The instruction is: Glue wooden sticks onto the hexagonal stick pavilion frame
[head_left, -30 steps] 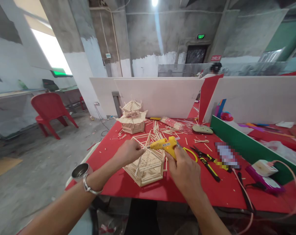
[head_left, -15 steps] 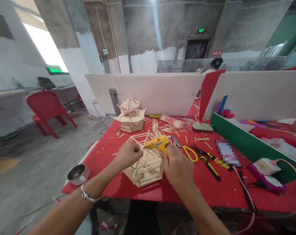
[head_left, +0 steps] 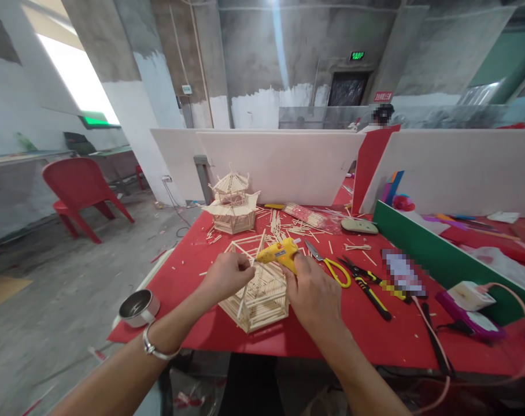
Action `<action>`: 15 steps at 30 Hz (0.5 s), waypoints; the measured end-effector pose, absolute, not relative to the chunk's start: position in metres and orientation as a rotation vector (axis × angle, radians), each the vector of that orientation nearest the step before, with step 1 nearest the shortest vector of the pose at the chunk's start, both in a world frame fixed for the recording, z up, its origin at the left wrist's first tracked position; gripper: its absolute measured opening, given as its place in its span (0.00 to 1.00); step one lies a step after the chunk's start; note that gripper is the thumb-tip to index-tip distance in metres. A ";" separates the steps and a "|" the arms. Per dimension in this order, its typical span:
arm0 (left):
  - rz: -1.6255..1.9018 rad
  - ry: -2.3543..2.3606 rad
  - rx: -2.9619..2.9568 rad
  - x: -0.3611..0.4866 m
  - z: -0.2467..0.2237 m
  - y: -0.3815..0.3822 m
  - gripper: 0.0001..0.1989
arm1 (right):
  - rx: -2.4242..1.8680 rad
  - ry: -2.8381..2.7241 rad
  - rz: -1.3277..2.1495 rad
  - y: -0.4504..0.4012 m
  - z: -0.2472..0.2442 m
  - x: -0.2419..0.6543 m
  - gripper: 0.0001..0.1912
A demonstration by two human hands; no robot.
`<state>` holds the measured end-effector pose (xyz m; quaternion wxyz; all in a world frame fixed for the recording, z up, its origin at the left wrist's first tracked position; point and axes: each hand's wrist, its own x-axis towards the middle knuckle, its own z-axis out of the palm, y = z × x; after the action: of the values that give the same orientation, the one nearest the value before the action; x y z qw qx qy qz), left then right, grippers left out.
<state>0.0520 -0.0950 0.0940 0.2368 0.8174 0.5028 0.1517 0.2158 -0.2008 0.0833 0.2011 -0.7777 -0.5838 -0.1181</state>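
Observation:
My right hand [head_left: 317,292] is wrapped round a yellow glue gun [head_left: 278,253], whose nozzle points left toward the fingertips of my left hand [head_left: 230,274]. Those fingers are pinched together on a thin wooden stick [head_left: 244,293] above a hexagonal stick frame [head_left: 266,309]. The frame rests on the red table [head_left: 193,300] near its front edge, partly hidden by both hands. Behind it stands a small tiered pavilion of sticks [head_left: 233,211], with loose sticks [head_left: 276,222] scattered to its right.
Scissors [head_left: 338,271], pliers [head_left: 373,297] and a blurred phone-like object [head_left: 403,273] lie at the right. A metal cup [head_left: 139,307] sits at the left edge. A green divider [head_left: 440,257] crosses the right side. A person [head_left: 381,115] is beyond the white panels.
The glue gun and my right hand have shifted very slightly left. My left hand keeps its pinch almost in the same place, and the camera view has moved slightly.

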 end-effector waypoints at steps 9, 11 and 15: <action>0.370 1.383 2.268 0.049 0.096 -0.096 0.16 | -2.181 -1.628 -0.321 -0.202 0.084 0.215 0.17; 0.349 1.405 2.274 0.050 0.097 -0.097 0.15 | -2.180 -1.630 -0.323 -0.202 0.084 0.215 0.17; 0.341 1.421 2.303 0.052 0.098 -0.098 0.15 | -2.160 -1.636 -0.335 -0.202 0.082 0.216 0.17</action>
<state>0.0518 -0.0982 0.0984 0.2057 0.8263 0.5099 0.1222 0.2159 -0.2019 0.0820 0.2041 -0.7746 -0.5865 -0.1201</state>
